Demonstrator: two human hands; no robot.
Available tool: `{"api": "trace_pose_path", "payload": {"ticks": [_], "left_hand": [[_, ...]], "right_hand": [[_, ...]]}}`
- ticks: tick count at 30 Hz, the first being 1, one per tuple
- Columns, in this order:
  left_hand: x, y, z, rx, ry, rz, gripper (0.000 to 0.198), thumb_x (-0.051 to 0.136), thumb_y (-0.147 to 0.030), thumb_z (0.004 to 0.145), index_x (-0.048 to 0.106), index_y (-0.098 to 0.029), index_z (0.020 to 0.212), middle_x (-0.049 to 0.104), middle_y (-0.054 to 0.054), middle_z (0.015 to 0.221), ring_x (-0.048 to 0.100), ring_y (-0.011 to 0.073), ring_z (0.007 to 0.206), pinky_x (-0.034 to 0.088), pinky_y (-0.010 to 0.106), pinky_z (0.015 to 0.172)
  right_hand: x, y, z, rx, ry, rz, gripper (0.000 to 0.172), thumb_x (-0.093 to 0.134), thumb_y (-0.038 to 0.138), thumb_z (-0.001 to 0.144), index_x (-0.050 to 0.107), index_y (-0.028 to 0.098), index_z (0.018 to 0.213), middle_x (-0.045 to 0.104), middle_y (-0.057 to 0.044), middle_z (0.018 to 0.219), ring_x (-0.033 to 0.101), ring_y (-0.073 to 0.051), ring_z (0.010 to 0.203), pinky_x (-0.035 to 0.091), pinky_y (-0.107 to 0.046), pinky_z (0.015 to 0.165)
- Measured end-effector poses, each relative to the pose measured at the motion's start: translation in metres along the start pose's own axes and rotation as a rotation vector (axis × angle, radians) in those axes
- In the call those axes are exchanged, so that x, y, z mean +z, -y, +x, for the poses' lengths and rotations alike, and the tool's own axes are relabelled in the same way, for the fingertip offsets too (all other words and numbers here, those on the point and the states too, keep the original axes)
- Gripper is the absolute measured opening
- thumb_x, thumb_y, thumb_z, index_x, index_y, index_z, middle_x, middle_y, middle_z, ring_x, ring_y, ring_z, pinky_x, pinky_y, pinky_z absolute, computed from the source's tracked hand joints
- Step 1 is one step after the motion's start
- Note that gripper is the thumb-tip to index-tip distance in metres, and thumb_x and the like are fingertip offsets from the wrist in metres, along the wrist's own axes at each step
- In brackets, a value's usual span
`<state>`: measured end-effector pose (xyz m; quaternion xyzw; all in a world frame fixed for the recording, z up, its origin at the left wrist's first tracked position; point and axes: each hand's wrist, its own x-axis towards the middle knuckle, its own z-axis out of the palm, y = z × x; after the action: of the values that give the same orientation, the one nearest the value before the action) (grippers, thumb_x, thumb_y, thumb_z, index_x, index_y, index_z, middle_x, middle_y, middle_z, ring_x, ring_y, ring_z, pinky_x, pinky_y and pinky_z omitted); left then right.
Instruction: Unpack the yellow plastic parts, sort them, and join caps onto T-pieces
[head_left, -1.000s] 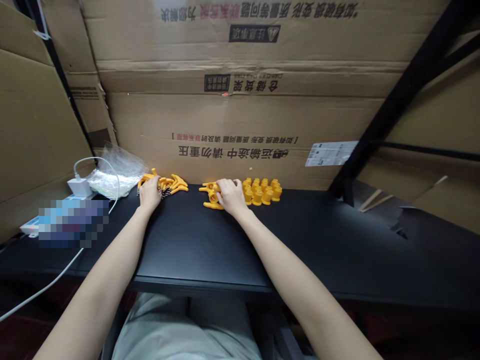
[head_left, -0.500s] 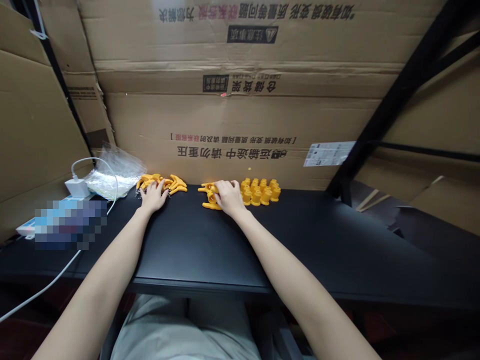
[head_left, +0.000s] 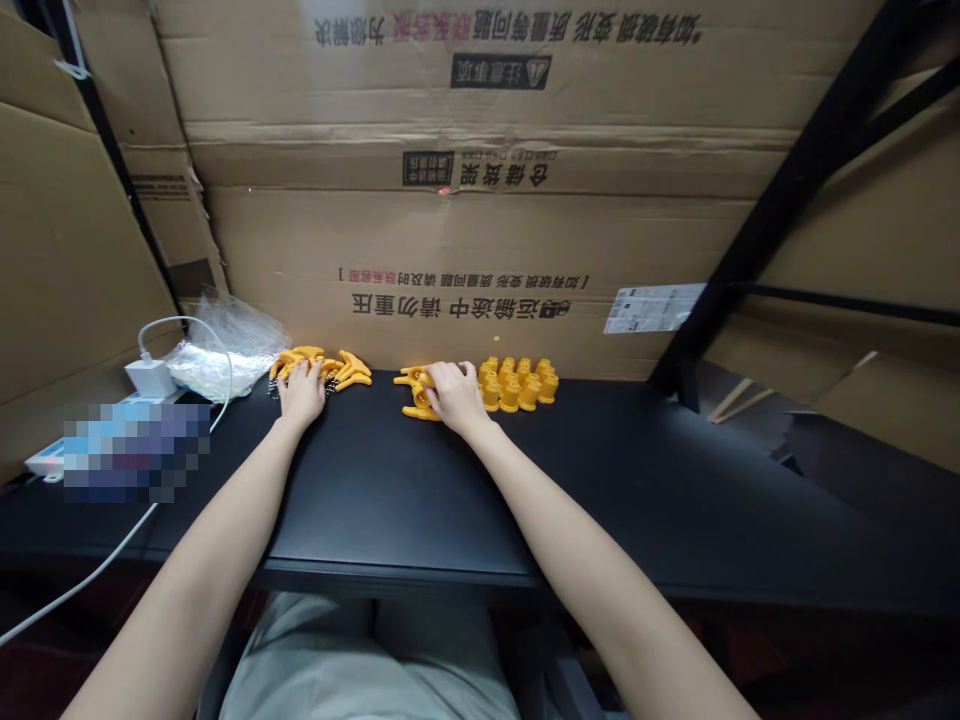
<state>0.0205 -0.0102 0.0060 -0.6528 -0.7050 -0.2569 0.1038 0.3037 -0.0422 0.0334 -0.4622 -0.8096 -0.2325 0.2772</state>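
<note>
On a black table [head_left: 390, 500], far back by the cardboard, lie yellow plastic parts. My left hand [head_left: 301, 393] rests on a loose heap of curved yellow pieces [head_left: 346, 369], fingers bent down onto them. My right hand [head_left: 452, 393] covers a small group of yellow pieces [head_left: 412, 394], fingers curled over them; what it grips is hidden. Just right of that hand stand several upright yellow knob-shaped parts [head_left: 519, 383] in rows.
Cardboard sheets [head_left: 480, 230] wall the back and left. A clear plastic bag [head_left: 225, 345], a white charger [head_left: 150, 376] with its cable and a power strip lie at the left. A black metal frame post [head_left: 757, 240] slants down at the right.
My left hand drew back slightly with fingers spread, then settled on the curved pieces again. My right hand has stayed in place.
</note>
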Motion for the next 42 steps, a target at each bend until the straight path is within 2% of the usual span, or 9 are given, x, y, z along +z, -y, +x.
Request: {"api": "trace_pose_path", "payload": {"ticks": [6, 13, 18, 22, 25, 30, 35, 39, 42], "left_hand": [[0.000, 0.001, 0.003, 0.051, -0.057, 0.002, 0.045, 0.041, -0.025, 0.089, 0.054, -0.012, 0.130, 0.044, 0.020, 0.140, 0.043, 0.0303, 0.129, 0.034, 0.045, 0.109], [-0.001, -0.004, -0.001, 0.015, 0.093, 0.006, 0.062, 0.037, -0.038, 0.090, 0.031, -0.013, 0.147, 0.024, 0.014, 0.156, 0.022, 0.0290, 0.144, 0.019, 0.052, 0.116], [-0.003, -0.005, -0.001, -0.015, 0.158, 0.002, 0.065, 0.035, -0.038, 0.091, 0.023, -0.013, 0.150, 0.017, 0.012, 0.158, 0.016, 0.0276, 0.146, 0.017, 0.054, 0.116], [-0.002, -0.005, -0.001, -0.029, 0.169, -0.006, 0.064, 0.033, -0.038, 0.091, 0.023, -0.014, 0.150, 0.017, 0.012, 0.158, 0.015, 0.0264, 0.146, 0.018, 0.054, 0.116], [0.000, -0.004, -0.001, -0.031, 0.162, -0.026, 0.064, 0.033, -0.038, 0.091, 0.024, -0.013, 0.149, 0.018, 0.013, 0.158, 0.016, 0.0261, 0.146, 0.020, 0.054, 0.115], [0.003, -0.001, -0.001, -0.039, 0.102, -0.046, 0.060, 0.036, -0.041, 0.090, 0.034, -0.016, 0.144, 0.018, 0.015, 0.158, 0.017, 0.0289, 0.145, 0.021, 0.054, 0.114], [0.002, -0.002, -0.001, -0.041, 0.087, -0.057, 0.057, 0.037, -0.040, 0.090, 0.037, -0.017, 0.142, 0.021, 0.016, 0.157, 0.019, 0.0311, 0.144, 0.020, 0.056, 0.114], [0.001, -0.003, -0.002, -0.044, 0.057, -0.065, 0.053, 0.037, -0.039, 0.090, 0.042, -0.019, 0.139, 0.024, 0.016, 0.155, 0.022, 0.0316, 0.143, 0.020, 0.057, 0.113], [0.000, -0.003, -0.003, -0.040, 0.038, -0.072, 0.050, 0.037, -0.038, 0.090, 0.044, -0.021, 0.137, 0.026, 0.015, 0.154, 0.024, 0.0314, 0.142, 0.021, 0.057, 0.112]], "right_hand": [[-0.002, 0.000, 0.000, 0.013, -0.016, 0.005, 0.018, 0.047, 0.018, 0.088, 0.057, 0.016, 0.103, 0.066, -0.012, 0.100, 0.054, -0.026, 0.097, 0.026, -0.042, 0.093], [-0.012, -0.017, 0.003, 0.182, -0.247, 0.036, 0.027, 0.042, 0.032, 0.092, 0.058, 0.018, 0.109, 0.063, -0.015, 0.111, 0.053, -0.028, 0.103, 0.028, -0.043, 0.091], [-0.025, -0.057, -0.003, 0.545, -0.503, 0.024, 0.035, 0.039, 0.039, 0.092, 0.055, 0.017, 0.112, 0.058, -0.018, 0.113, 0.049, -0.031, 0.108, 0.032, -0.045, 0.090], [-0.027, -0.097, -0.025, 0.916, -0.645, 0.024, 0.029, 0.041, 0.036, 0.089, 0.052, 0.019, 0.109, 0.055, -0.017, 0.113, 0.047, -0.033, 0.110, 0.035, -0.047, 0.088], [-0.016, -0.118, -0.047, 1.184, -0.646, 0.088, 0.022, 0.048, 0.032, 0.081, 0.053, 0.020, 0.100, 0.058, -0.015, 0.109, 0.049, -0.032, 0.109, 0.036, -0.047, 0.089], [0.009, -0.134, -0.065, 1.487, -0.489, 0.233, 0.013, 0.056, 0.024, 0.068, 0.053, 0.021, 0.080, 0.061, -0.010, 0.098, 0.056, -0.028, 0.096, 0.038, -0.046, 0.090], [0.016, -0.140, -0.062, 1.538, -0.414, 0.314, 0.008, 0.056, 0.027, 0.069, 0.051, 0.022, 0.070, 0.061, -0.006, 0.085, 0.057, -0.026, 0.089, 0.036, -0.049, 0.092], [0.014, -0.140, -0.061, 1.562, -0.479, 0.328, 0.009, 0.050, 0.030, 0.076, 0.050, 0.022, 0.073, 0.061, -0.007, 0.089, 0.056, -0.026, 0.090, 0.036, -0.047, 0.090], [0.012, -0.136, -0.062, 1.451, -0.532, 0.258, 0.010, 0.049, 0.030, 0.076, 0.052, 0.023, 0.081, 0.059, -0.007, 0.097, 0.054, -0.026, 0.094, 0.036, -0.047, 0.089]]}}
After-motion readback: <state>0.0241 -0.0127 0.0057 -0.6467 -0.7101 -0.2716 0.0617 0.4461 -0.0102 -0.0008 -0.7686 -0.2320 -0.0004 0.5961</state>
